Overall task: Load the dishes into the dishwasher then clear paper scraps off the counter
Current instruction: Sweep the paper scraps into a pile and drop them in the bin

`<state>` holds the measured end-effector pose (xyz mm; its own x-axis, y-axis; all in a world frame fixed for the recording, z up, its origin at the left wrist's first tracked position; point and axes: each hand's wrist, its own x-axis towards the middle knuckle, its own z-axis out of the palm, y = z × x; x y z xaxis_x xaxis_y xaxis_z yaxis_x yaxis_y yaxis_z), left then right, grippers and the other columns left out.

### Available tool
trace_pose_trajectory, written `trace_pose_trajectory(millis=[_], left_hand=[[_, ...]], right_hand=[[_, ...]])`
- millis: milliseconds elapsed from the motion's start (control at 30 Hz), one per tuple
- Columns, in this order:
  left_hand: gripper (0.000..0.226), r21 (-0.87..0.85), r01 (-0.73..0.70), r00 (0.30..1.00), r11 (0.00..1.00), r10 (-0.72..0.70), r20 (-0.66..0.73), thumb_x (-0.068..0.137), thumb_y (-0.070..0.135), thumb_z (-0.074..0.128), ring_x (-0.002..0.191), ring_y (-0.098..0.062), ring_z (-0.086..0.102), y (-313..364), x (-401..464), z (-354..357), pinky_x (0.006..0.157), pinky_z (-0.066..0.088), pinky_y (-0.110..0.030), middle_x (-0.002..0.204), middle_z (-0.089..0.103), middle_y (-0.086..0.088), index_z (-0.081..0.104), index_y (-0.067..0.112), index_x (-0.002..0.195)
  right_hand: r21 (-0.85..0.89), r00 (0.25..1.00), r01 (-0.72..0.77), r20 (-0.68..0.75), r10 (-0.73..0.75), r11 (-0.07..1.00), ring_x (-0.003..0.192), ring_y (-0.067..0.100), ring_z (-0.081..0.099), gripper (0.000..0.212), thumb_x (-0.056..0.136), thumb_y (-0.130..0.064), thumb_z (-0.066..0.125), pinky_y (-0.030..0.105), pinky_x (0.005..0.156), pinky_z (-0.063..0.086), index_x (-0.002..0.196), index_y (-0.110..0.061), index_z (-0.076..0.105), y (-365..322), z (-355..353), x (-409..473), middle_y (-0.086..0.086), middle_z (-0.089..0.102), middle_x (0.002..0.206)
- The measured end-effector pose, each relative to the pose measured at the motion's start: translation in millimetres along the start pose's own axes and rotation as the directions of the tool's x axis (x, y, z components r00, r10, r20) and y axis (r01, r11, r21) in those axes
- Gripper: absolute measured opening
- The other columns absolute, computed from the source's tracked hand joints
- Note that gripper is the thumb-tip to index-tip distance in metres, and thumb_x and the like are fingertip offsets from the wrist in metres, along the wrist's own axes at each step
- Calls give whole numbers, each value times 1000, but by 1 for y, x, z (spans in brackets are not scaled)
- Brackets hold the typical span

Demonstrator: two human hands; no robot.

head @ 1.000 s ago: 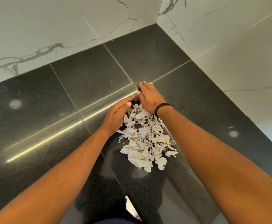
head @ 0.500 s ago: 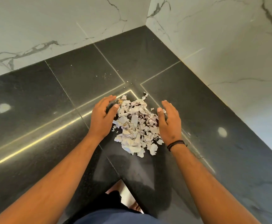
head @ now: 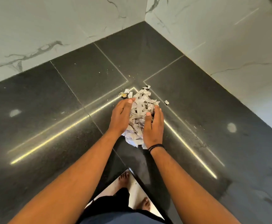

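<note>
A heap of torn grey-white paper scraps [head: 139, 110] lies on the black stone counter [head: 64, 101] near the inner corner. My left hand [head: 120, 117] presses against the heap's left side with fairly straight fingers. My right hand [head: 154, 128] cups the right side, its thumb and fingers curled into the scraps. The heap is squeezed tall between both palms. A few loose scraps lie apart: one [head: 166, 102] to the right, some [head: 125, 93] at the far left edge. No dishes or dishwasher are in view.
White marbled walls [head: 221, 38] close the counter at the back and right. Tiny crumbs dot the stone behind the heap and to the right. The counter's inner corner edge [head: 132, 170] is close to my body, with floor and bare feet below.
Both hands have closed in from the sides, pushing the spread-out scraps into a tighter, taller heap. My right hand swung from the far end of the pile to its right side.
</note>
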<state>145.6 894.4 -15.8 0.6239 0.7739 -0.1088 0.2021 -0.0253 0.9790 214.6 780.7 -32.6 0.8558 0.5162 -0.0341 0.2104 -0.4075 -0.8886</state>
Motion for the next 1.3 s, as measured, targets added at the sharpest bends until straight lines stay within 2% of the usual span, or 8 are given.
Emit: trace_pose_trajectory(millis=[133,300,500,633,833,1067,1200,1300], left_hand=[[36,-67,49,998,997,-50,-23,108,34,41,115,6,60,4,2,11,97,44,-18,122,69,13,71,21,122],[38,-256,159,982,953,-180,-60,108,35,40,107,-11,69,19,11,20,99,53,-34,111,75,2,75,19,109],[45,-510,242,953,825,-301,-33,93,52,52,111,-32,70,41,19,25,103,52,-54,115,74,-15,78,17,102],[40,-666,234,940,709,-340,-32,101,39,53,113,-43,66,59,18,25,103,49,-60,118,69,-28,73,4,104],[35,-615,169,953,770,-287,-98,102,31,54,92,-32,71,91,20,29,95,56,-52,101,74,-22,76,3,96],[40,-446,111,981,888,-169,-92,107,32,48,78,-11,73,117,21,32,64,56,-20,94,77,-10,73,0,109],[43,-593,110,979,798,-192,-76,107,40,45,102,-28,73,123,21,34,91,59,-41,109,75,-16,71,6,113],[50,-798,148,965,584,-261,-12,106,46,41,112,-39,68,128,17,36,102,52,-56,116,71,-23,68,4,114]], right_hand=[[121,999,8,-34,-4,993,144,13,33,53,102,-31,37,36,120,28,151,-10,38,-11,15,6,3,39,155],[373,990,-69,-92,111,925,133,6,47,44,103,-31,42,35,114,38,144,-16,49,-26,26,19,-3,52,144],[775,953,-83,-122,277,626,114,32,65,37,103,-24,46,47,99,53,127,0,61,-53,19,34,19,68,121],[899,916,-104,-80,392,425,108,41,66,35,105,-22,45,52,96,54,115,5,66,-75,6,41,24,70,110],[941,909,-101,-45,414,324,86,29,70,29,101,-13,50,42,82,58,106,8,68,-99,-12,50,18,72,91],[930,932,-78,-60,358,360,87,21,72,28,103,-7,45,31,77,60,116,9,65,-121,-23,50,12,75,94],[948,943,-45,-63,326,314,95,28,70,28,103,-9,47,40,89,57,114,8,66,-130,-25,50,19,73,103],[973,939,-19,-62,339,231,101,36,68,29,102,-12,49,51,98,53,113,9,66,-134,-26,51,21,70,104]])
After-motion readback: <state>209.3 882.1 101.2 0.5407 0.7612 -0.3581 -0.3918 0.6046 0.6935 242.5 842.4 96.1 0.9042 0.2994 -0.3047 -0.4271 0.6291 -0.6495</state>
